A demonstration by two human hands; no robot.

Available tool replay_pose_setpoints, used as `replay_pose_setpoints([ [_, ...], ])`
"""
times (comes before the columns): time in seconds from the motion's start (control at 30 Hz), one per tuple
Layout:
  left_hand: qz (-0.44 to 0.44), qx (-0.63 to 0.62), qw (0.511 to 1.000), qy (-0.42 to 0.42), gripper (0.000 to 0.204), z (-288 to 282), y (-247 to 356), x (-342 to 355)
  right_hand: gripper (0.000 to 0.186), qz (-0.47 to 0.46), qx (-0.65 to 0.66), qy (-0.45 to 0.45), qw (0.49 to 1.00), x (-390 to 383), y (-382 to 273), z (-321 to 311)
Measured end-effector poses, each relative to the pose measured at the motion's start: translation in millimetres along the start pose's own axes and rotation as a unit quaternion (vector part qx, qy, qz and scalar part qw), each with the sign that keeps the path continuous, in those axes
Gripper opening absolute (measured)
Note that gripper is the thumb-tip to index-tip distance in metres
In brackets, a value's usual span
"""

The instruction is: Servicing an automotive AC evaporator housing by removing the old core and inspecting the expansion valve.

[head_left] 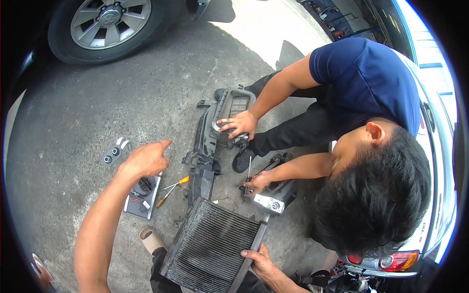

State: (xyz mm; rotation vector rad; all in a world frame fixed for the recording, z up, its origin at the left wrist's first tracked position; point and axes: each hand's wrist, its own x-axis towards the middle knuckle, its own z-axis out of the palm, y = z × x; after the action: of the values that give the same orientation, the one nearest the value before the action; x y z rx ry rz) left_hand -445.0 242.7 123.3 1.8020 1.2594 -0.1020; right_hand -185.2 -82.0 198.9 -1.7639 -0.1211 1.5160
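My right hand [261, 262] grips the right edge of a finned evaporator core [215, 244], thumb on top. The core is tilted over my legs, and a silver valve block [268, 204] sits at its upper right corner. My left hand [148, 158] is raised over the ground with its index finger stretched out and the others curled, holding nothing. Under it lie a smaller finned core [155, 195] with black parts on top and a metal piece with two round ports [113, 154]. Ahead stands a black plastic housing [202, 171].
At the right a crouching co-worker [366, 88] rests one hand [239, 124] on the housing and holds a screwdriver [249, 168] in the other. Orange-handled [183, 180] and brown-handled [160, 201] tools lie on the concrete. A car wheel [110, 19] stands far left; a white vehicle [430, 195] is behind the co-worker.
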Motion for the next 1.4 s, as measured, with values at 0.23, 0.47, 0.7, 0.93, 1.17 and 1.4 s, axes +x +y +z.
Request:
replay_pose_setpoints([
  [0.23, 0.368, 0.015, 0.88, 0.3, 0.066, -215, 208, -32, 0.054, 0.047, 0.074, 0.023, 0.996, -27, -8, 30],
  [0.47, 0.136, 0.114, 0.983, 0.042, 0.062, -225, 138, -115, 0.056, -0.003, 0.071, 0.033, 0.997, -46, -27, 57],
  [0.7, -0.261, -0.074, 0.961, -0.056, 0.055, -136, -47, -349, 0.063, -0.042, 0.04, 0.0, 0.998, -74, -68, 71],
  [0.93, -0.494, -0.259, 0.83, 0.014, 0.05, 24, -55, -557, 0.051, -0.026, 0.04, -0.031, 0.998, -67, -72, 85],
  [1.17, -0.57, -0.393, 0.717, -0.08, 0.056, 99, -2, -611, 0.059, -0.051, 0.052, -0.068, 0.995, -68, -44, 157],
  [1.4, -0.5, -0.412, 0.761, 0.028, 0.054, 41, 10, -578, 0.071, 0.019, -0.142, -0.085, 0.986, -71, -17, 197],
])
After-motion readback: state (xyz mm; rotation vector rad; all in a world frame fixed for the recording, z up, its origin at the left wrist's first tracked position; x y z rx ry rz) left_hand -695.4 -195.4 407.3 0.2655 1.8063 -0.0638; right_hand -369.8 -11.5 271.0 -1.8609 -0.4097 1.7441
